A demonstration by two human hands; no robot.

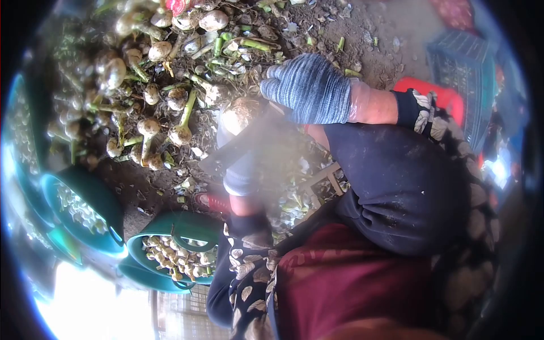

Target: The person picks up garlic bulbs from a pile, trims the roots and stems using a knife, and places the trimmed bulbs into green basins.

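My right hand [309, 88], in a blue-grey striped knit glove, is closed around the handle of a knife, which is mostly hidden. The knife's wide blade [229, 152] slants down to the left, blurred, across the front of my left hand. My left hand [241, 175], in a pale glove, reaches up from below and is closed on a large whitish garlic bulb [240, 116]. That bulb lies close to the blade; haze hides whether they touch. Left of my hands spreads a heap of soil-covered garlic bulbs [148, 127] with roots and green stems.
A green bucket [136, 249] of trimmed bulbs stands at lower left, with another green bucket [116, 207] beside it. A teal crate [462, 85] and a red object [433, 93] are at upper right. Stem cuttings and peel litter the ground near a wooden frame [326, 180].
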